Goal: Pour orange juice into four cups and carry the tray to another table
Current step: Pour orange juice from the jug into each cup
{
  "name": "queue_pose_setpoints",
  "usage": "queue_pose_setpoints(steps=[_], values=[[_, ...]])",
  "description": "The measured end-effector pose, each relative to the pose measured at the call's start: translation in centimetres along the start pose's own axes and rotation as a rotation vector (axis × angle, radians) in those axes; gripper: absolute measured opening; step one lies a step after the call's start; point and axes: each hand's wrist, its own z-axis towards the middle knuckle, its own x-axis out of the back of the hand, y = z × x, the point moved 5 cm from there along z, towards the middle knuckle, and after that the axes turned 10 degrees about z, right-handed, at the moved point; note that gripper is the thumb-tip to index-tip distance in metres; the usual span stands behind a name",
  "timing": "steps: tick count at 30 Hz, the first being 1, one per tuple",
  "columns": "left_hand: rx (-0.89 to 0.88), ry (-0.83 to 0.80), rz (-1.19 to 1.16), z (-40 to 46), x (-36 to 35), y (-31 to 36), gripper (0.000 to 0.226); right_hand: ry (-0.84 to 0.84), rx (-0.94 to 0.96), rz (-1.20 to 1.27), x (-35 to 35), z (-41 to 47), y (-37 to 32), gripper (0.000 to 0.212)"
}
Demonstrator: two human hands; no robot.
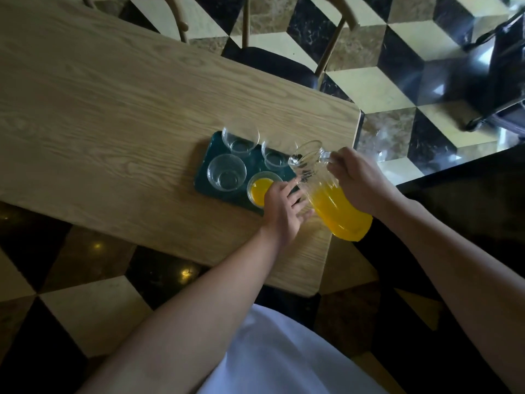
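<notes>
We see a pale wood table (pixel 119 115) on a glossy floor (pixel 377 89) of cream, brown and black cube-pattern tiles, a chair (pixel 272 62) tucked opposite.

We have broad bare wood on the table (pixel 99 109) to the left of and beyond the tray (pixel 203 177), so an approach from there meets nothing. The tray itself is crowded: three clear cups (pixel 226 172) and one filled cup (pixel 262 189) stand close together. On its near right corner our left hand (pixel 281 211) lies over the filled cup's edge, and the tilted pitcher (pixel 326 191), held by our right hand (pixel 360 180), blocks the right side. A chair (pixel 272 61) stands along the table's far edge.
</notes>
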Motion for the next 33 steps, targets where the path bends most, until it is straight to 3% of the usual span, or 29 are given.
queue_pose_setpoints(steps=[4,13,24,29,33], values=[[0.067,0.024,-0.068,0.9,-0.3,0.8,0.057,-0.076,-0.046,-0.05,-0.4,2.6,0.0,0.025],[0.084,0.009,-0.05,2.1,-1.0,1.5,0.061,-0.163,-0.086,-0.128,-0.4,5.8,-0.3,0.027],[0.075,-0.062,-0.07,2.8,-2.1,1.4,0.057,-0.266,-0.127,-0.262,-0.7,7.3,-1.3,0.028],[0.056,-0.082,-0.086,2.9,-2.2,1.4,0.031,-0.282,-0.147,-0.28,-0.8,7.5,-1.6,0.028],[0.051,-0.085,-0.102,3.0,-2.0,1.1,0.038,-0.296,-0.149,-0.296,-1.0,7.7,-2.0,0.025]])
